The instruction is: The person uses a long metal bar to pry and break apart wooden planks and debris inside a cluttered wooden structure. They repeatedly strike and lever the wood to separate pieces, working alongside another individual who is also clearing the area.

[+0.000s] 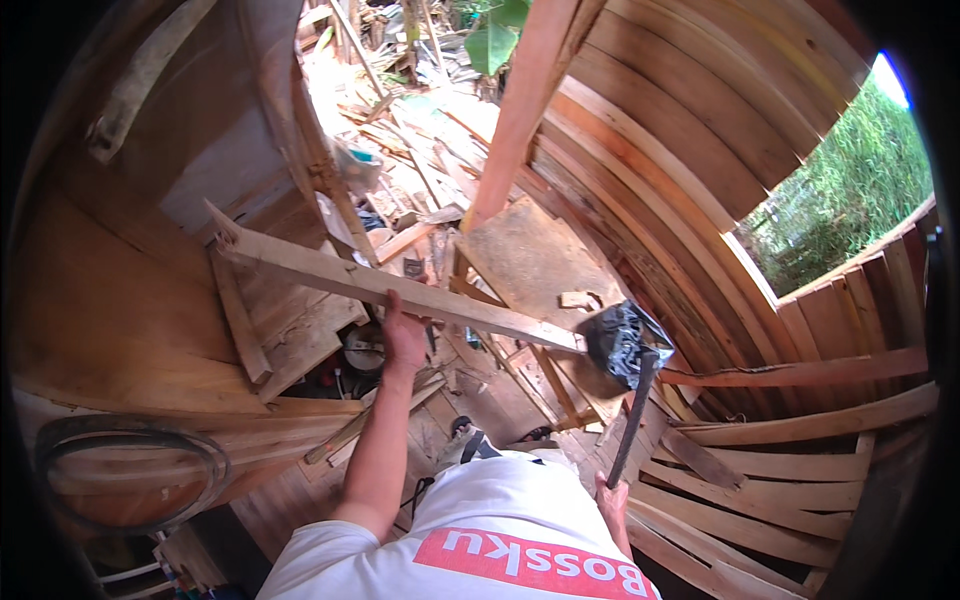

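Note:
My left hand (405, 335) is closed around the middle of a long, pale wooden beam (330, 272). The beam slants from a rough, splintered end at the upper left down to a squared end near a black plastic bag (622, 340). Lower right, my right hand (612, 495) grips the lower end of a long, dark, narrow bar (632, 430); whether it is a blade or a rod I cannot tell. The bar's upper end overlaps the bag's lower edge. A worn wooden board top (530, 250) lies beyond the bag.
Curved plank walls (680, 130) rise on the right, with an opening onto greenery (850, 180). An upright post (520, 120) stands ahead. Scrap wood (430, 130) litters the ground outside. Left are a wooden panel (130, 290) and a coiled black hose (130, 425). Slats (770, 465) lie lower right.

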Action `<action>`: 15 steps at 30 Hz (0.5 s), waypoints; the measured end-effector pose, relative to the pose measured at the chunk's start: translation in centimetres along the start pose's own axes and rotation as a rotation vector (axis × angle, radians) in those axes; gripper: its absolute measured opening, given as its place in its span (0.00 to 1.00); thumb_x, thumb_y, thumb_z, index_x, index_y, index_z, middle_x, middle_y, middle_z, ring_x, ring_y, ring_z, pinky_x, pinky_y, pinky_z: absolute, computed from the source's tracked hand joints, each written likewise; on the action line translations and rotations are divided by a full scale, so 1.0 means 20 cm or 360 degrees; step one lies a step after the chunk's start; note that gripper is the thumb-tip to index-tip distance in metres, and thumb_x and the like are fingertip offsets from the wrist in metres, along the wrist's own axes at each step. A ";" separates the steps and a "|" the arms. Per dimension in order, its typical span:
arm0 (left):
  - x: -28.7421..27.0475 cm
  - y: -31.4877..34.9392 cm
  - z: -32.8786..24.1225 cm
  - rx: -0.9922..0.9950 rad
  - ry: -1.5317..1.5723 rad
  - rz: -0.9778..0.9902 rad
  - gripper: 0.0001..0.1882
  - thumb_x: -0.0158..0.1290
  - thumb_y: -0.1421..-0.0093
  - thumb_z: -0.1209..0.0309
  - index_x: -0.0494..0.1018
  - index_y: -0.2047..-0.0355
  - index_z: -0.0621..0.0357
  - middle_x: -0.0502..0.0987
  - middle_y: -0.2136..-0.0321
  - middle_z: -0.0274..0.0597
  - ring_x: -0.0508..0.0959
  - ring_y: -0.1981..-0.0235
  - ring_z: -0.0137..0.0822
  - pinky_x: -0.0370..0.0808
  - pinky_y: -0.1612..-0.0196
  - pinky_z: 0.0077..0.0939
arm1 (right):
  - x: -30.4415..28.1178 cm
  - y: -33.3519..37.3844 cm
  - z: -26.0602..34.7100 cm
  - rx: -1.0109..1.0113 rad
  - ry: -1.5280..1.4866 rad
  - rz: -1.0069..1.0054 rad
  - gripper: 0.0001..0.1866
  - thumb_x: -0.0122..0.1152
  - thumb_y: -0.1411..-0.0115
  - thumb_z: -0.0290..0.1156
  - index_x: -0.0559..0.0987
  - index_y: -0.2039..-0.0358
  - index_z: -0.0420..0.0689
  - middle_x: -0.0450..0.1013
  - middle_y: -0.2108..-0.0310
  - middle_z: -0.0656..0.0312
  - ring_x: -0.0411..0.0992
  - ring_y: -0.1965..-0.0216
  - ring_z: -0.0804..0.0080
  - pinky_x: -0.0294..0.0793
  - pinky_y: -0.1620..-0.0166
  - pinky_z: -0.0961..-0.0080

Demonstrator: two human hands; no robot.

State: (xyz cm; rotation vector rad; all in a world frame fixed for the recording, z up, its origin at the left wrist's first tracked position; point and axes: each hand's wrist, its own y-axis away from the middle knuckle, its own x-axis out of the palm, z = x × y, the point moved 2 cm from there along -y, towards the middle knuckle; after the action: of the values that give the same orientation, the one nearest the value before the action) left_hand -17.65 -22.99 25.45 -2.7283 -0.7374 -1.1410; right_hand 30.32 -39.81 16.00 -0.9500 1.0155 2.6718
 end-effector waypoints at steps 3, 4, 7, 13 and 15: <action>0.08 -0.06 0.06 -0.0011 -0.0005 -0.0022 0.30 0.45 0.37 0.42 0.64 0.47 0.53 0.73 0.52 0.46 0.74 0.51 0.45 0.68 0.49 0.43 | -0.20 -0.02 0.11 -0.0055 -0.0151 -0.0178 0.25 0.64 0.42 0.45 0.68 0.85 0.39 0.62 0.86 0.68 0.59 0.81 0.78 0.61 0.77 0.69; 0.09 -0.08 0.08 -0.0054 -0.0007 -0.0003 0.30 0.45 0.37 0.42 0.64 0.47 0.53 0.73 0.52 0.45 0.74 0.51 0.43 0.67 0.49 0.40 | -0.27 -0.05 0.12 -0.0193 -0.0222 -0.0278 0.24 0.65 0.42 0.46 0.70 0.86 0.44 0.62 0.89 0.69 0.61 0.87 0.79 0.59 0.83 0.74; 0.13 -0.11 0.22 -0.0232 -0.0045 -0.0047 0.32 0.42 0.37 0.39 0.64 0.46 0.52 0.74 0.52 0.40 0.74 0.52 0.39 0.66 0.51 0.34 | -0.55 -0.09 0.23 -0.0457 -0.0548 -0.0361 0.25 0.64 0.40 0.48 0.65 0.85 0.49 0.58 0.90 0.73 0.57 0.90 0.83 0.53 0.87 0.79; 0.08 -0.23 0.46 -0.0525 -0.0153 -0.0178 0.36 0.40 0.38 0.36 0.66 0.46 0.54 0.75 0.53 0.38 0.75 0.54 0.37 0.66 0.51 0.35 | -1.06 0.19 0.81 -0.1000 -0.1242 -0.0030 0.21 0.57 0.35 0.42 0.61 0.81 0.48 0.57 0.90 0.69 0.55 0.91 0.82 0.59 0.85 0.79; 0.05 -0.28 0.55 -0.0616 -0.0116 -0.0177 0.38 0.37 0.38 0.35 0.65 0.44 0.56 0.75 0.51 0.40 0.76 0.53 0.37 0.66 0.51 0.35 | -1.17 0.23 0.98 -0.1035 -0.1334 -0.0041 0.22 0.55 0.34 0.44 0.61 0.80 0.49 0.54 0.90 0.70 0.52 0.91 0.82 0.58 0.85 0.78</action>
State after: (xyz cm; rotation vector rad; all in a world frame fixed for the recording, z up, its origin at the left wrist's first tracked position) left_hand -12.60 -14.87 17.74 -3.0931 -0.7542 -1.3387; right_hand 37.20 -28.56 43.91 0.1713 -0.0412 2.9289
